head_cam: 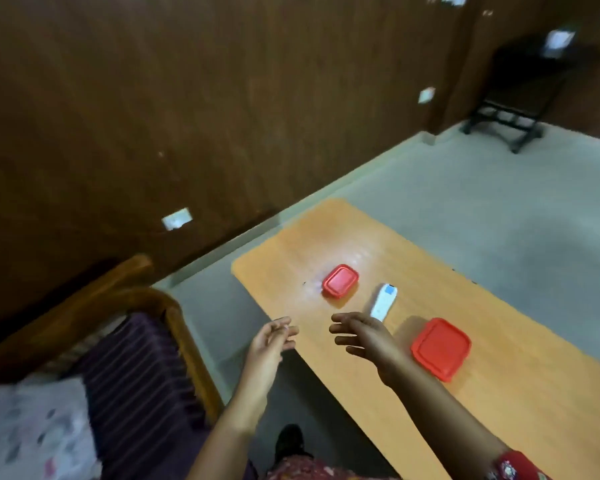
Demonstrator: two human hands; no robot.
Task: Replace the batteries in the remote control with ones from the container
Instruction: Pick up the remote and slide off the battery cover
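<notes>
A white remote control (383,302) with a blue patch at its far end lies on the orange table (499,393). A small red-lidded container (340,280) stands just left of it, lid on. A larger red-lidded container (440,348) stands to the right, nearer me, also closed. My right hand (364,337) hovers over the table just short of the remote's near end, fingers spread and holding nothing. My left hand (271,341) hangs at the table's left edge, fingers loosely curled, empty.
A wooden-framed seat (146,341) with a purple striped cushion stands at the left, a patterned cloth (32,431) on it. A brown wall runs behind. Grey floor (499,209) surrounds the table. A dark chair (520,98) stands far right.
</notes>
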